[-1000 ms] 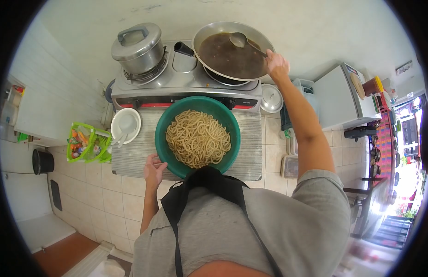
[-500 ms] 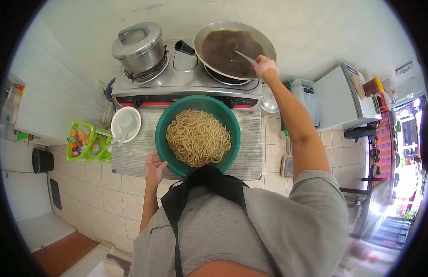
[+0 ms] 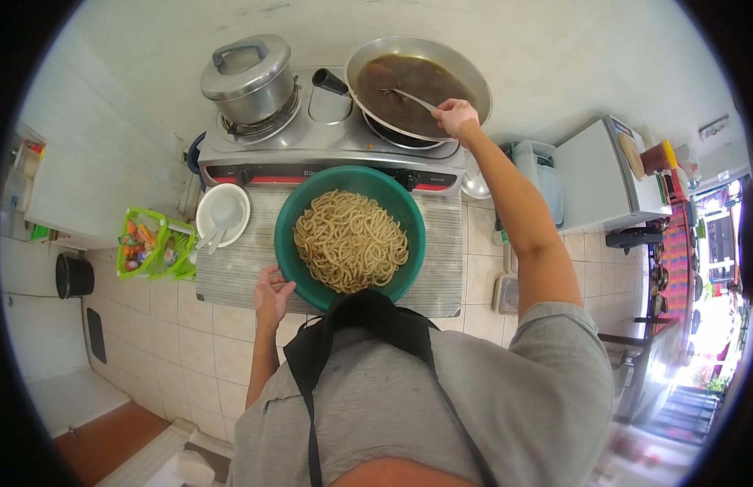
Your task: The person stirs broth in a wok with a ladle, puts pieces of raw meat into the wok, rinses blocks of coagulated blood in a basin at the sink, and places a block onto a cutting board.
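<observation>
A wide pan (image 3: 472,75) of brown liquid sits on the stove's right burner. My right hand (image 3: 456,115) is closed on the handle of a ladle (image 3: 414,99), whose bowl is sunk in the liquid at the pan's left. A green basin (image 3: 415,243) full of thick noodles (image 3: 350,240) stands on the striped tabletop before me. At the basin's lower left rim is my left hand (image 3: 273,290), its fingers apart and holding nothing; whether it touches the rim is hard to tell.
A lidded pot (image 3: 251,79) stands on the stove's (image 3: 320,138) left burner. On the table's left is a white bowl (image 3: 223,217) with spoons in it. Green baskets (image 3: 141,243) are at the left, a metal lid (image 3: 475,183) right of the stove, a fridge (image 3: 595,174) farther right.
The ladle's bowl has gone from above the liquid down into it and moved left. My right hand has shifted left and down over the pan's edge. My left hand stays by the basin.
</observation>
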The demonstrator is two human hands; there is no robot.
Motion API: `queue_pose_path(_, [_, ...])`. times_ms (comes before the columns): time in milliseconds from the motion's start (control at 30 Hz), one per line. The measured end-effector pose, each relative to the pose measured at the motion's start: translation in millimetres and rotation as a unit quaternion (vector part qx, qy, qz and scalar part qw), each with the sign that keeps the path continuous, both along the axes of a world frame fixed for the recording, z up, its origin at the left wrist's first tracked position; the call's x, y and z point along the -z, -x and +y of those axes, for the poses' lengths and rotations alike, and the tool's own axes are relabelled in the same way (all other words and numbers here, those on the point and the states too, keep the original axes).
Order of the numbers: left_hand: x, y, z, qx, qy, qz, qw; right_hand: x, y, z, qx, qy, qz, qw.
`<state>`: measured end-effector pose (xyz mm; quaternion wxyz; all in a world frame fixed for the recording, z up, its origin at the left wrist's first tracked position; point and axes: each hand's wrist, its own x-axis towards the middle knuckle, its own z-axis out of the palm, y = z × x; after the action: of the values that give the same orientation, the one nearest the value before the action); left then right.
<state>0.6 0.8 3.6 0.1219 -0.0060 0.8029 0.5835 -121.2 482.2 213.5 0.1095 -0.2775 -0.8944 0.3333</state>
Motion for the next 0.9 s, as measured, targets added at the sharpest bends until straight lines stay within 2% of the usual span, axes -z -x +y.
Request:
queue_pose_path(100, [-5.5, 0.0, 1.3, 0.004, 0.023, -0.008, 1.0, -0.3, 0.0, 2.1, -0.009, 0.004, -0.003, 1.0])
queue_pose_path(167, [-5.8, 0.2, 1.2, 0.002, 0.007, -0.01, 1.0, 3.4, 3.4, 10.7, -0.029, -0.137, -0.033, 0.99])
queue_pose_path(200, [-6.5, 0.0, 1.3, 0.002, 0.008, -0.01, 1.0, -1.2, -2.4, 7.7, -0.03, -0.137, -0.033, 0.99])
queue_pose_path(267, [-7.9, -1.2, 1.7, -0.001, 0.008, -0.007, 1.0, -22.8, -23.3, -7.2, -0.01, -0.271, 0.001, 0.963])
queue_pose_path(300, [-7.7, -1.2, 1.5, -0.001, 0.008, -0.007, 1.0, -27.8, -27.1, -6.9, -0.01, -0.27, 0.0, 0.963])
queue_pose_path(367, [-7.3, -1.1, 1.5, 0.002, 0.01, -0.008, 1.0, -35.0, -36.0, 2.9, -0.008, -0.35, -0.026, 0.936])
queue_pose_path(467, [-8.9, -1.6, 2.1, -0.001, 0.008, -0.009, 1.0, -31.9, -44.7, 27.1, -0.005, -0.381, -0.027, 0.924])
queue_pose_path(600, [-14.6, -1.9, 3.8, 0.002, 0.031, -0.012, 0.999, -23.0, -60.4, 43.4, -0.007, -0.4, -0.031, 0.916])
queue_pose_path(700, [-6.8, -0.5, 1.6, 0.003, 0.025, -0.012, 1.0, -17.2, -69.3, 43.0, 0.0, -0.344, -0.042, 0.938])
queue_pose_path(767, [-2.8, 0.1, 0.3, 0.005, 0.018, -0.011, 1.0, -16.2, -73.8, 39.9, 0.002, -0.261, -0.055, 0.964])
queue_pose_path(900, [2.2, 1.1, -0.9, 0.008, 0.024, -0.004, 1.0, 1.2, -71.9, 48.0, -0.014, -0.218, -0.064, 0.974])
